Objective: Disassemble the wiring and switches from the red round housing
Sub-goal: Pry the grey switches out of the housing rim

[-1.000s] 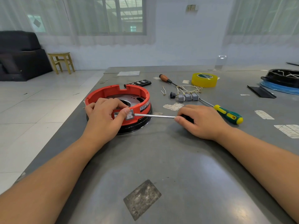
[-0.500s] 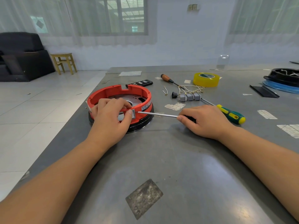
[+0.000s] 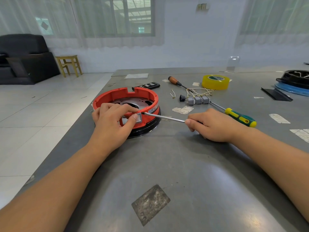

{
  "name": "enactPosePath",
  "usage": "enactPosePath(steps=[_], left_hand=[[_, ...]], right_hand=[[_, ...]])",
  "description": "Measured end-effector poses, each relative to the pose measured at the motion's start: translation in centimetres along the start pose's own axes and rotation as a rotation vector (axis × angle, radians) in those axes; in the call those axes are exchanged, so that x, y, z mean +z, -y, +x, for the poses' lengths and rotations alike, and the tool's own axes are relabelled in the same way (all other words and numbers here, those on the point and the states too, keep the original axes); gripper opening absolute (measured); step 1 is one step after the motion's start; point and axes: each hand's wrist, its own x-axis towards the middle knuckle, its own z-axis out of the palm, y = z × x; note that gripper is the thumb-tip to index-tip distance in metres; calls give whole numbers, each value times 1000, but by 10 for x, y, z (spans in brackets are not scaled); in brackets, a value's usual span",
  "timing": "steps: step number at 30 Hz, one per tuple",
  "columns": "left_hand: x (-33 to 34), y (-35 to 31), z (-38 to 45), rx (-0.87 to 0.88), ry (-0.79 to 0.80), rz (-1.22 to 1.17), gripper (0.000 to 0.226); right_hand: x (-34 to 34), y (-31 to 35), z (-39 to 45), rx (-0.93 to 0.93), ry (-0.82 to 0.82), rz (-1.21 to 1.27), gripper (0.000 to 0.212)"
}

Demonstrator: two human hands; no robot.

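1. A person's left hand (image 3: pixel 111 122) curls over the near rim of a red round plastic housing (image 3: pixel 125 97) on a grey metal tabletop (image 3: pixel 192 164), its thumb pressing a small grey square rocker switch (image 3: pixel 139 118) set in the housing's near wall, the fingers bent over the rim above it.
2. The right hand (image 3: pixel 212 125), resting on the tabletop to the right of the housing, grips a slim steel-shafted screwdriver (image 3: pixel 164 117); its handle is hidden in the curled fingers, and its tip meets the housing wall just beside the switch's upper right corner.
3. Beyond the right hand lie a green-and-yellow-handled screwdriver (image 3: pixel 240 117), three loose grey switches with pale wires (image 3: pixel 198 99) and a small black part (image 3: pixel 182 98).
4. Farther back lie a wooden-handled screwdriver (image 3: pixel 173 80), a yellow roll of tape (image 3: pixel 215 82) and a black remote control (image 3: pixel 147 85).
5. At the far right edge sits a black round housing on a blue base (image 3: pixel 294 81).
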Motion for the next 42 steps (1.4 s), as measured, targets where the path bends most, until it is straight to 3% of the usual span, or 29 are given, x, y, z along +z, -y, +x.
enactPosePath(steps=[5,9,18,35,42], left_hand=[[1,2,1,11,14,4,15],[1,2,0,15,5,17,15],[2,3,-1,26,1,23,19],[0,-5,2,-63,26,-31,18],[-2,-1,4,-32,76,-51,19]], right_hand=[[-2,2,4,35,48,76,44],[-2,-1,5,50,56,43,30],[5,6,-5,-57,-185,-269,65],[8,14,4,-52,-272,-421,37],[16,8,22,-8,-358,-422,53]])
